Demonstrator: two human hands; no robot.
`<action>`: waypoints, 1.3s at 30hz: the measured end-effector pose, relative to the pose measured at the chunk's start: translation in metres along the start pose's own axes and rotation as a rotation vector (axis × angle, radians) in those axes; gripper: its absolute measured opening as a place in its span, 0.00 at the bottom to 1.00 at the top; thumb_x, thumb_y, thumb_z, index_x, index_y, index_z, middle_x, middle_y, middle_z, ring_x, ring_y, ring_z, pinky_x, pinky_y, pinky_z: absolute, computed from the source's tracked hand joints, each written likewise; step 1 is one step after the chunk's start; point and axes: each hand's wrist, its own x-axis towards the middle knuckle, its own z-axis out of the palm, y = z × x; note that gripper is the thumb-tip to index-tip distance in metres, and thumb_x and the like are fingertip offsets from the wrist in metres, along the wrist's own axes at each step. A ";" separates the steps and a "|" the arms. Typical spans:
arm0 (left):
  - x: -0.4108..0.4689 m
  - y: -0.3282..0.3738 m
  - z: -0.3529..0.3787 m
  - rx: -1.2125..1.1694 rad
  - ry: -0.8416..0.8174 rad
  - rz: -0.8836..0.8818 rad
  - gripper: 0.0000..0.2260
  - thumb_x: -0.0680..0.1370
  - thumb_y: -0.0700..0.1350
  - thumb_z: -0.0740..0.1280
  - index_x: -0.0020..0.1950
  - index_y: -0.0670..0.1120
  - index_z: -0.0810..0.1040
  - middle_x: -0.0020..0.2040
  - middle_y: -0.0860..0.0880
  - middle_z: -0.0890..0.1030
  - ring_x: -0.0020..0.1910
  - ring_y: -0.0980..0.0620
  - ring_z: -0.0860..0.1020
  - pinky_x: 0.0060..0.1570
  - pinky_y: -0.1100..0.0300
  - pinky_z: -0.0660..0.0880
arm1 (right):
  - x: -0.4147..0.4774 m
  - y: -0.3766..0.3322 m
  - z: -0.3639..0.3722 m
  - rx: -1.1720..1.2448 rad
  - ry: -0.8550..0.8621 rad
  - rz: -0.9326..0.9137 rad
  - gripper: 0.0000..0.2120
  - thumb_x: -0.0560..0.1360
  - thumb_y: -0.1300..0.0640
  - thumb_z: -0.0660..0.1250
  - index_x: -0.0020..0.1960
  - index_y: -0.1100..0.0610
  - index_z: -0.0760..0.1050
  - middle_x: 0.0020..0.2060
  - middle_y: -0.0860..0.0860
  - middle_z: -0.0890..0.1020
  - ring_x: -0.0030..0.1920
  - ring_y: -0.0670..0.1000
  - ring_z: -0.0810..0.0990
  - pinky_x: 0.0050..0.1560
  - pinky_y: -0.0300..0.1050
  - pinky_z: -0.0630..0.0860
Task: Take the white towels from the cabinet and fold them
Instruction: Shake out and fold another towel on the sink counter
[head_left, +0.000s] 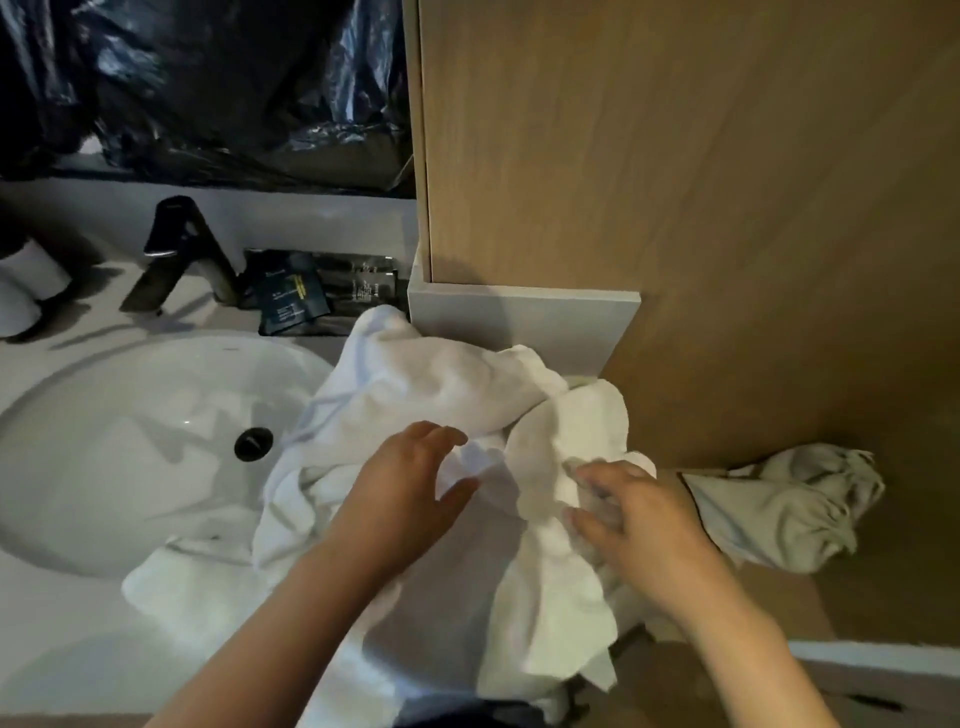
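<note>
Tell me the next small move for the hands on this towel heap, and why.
Probably pinch one edge and lift a single towel free. The white towels lie crumpled in one heap beside the sink, partly over its rim; the left hand arches over a fold and the right hand grips mid-heap, neither on a clear corner, so nothing can fold flat yet.

White towels (431, 384), white sink (130, 441) — black faucet (182, 249), brown wood cabinet (675, 156).
</note>
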 end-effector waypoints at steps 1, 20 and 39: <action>0.001 -0.004 -0.004 -0.005 0.005 0.019 0.17 0.75 0.52 0.70 0.62 0.50 0.77 0.59 0.51 0.79 0.56 0.51 0.77 0.51 0.66 0.67 | -0.005 -0.004 0.002 0.014 0.026 0.013 0.19 0.77 0.51 0.68 0.67 0.50 0.74 0.58 0.41 0.74 0.59 0.41 0.71 0.49 0.19 0.58; 0.030 -0.056 -0.016 0.095 0.051 -0.229 0.30 0.70 0.59 0.74 0.66 0.46 0.72 0.66 0.42 0.70 0.60 0.40 0.72 0.59 0.50 0.72 | 0.054 -0.059 0.004 -0.027 0.074 -0.107 0.19 0.78 0.47 0.66 0.67 0.50 0.73 0.62 0.49 0.76 0.61 0.49 0.74 0.57 0.39 0.68; 0.039 -0.070 -0.022 -0.039 0.141 -0.268 0.10 0.72 0.48 0.74 0.45 0.44 0.76 0.44 0.49 0.75 0.43 0.46 0.75 0.39 0.60 0.70 | 0.111 -0.076 0.033 0.147 0.136 -0.001 0.09 0.75 0.56 0.71 0.43 0.61 0.76 0.35 0.50 0.76 0.37 0.51 0.72 0.39 0.43 0.66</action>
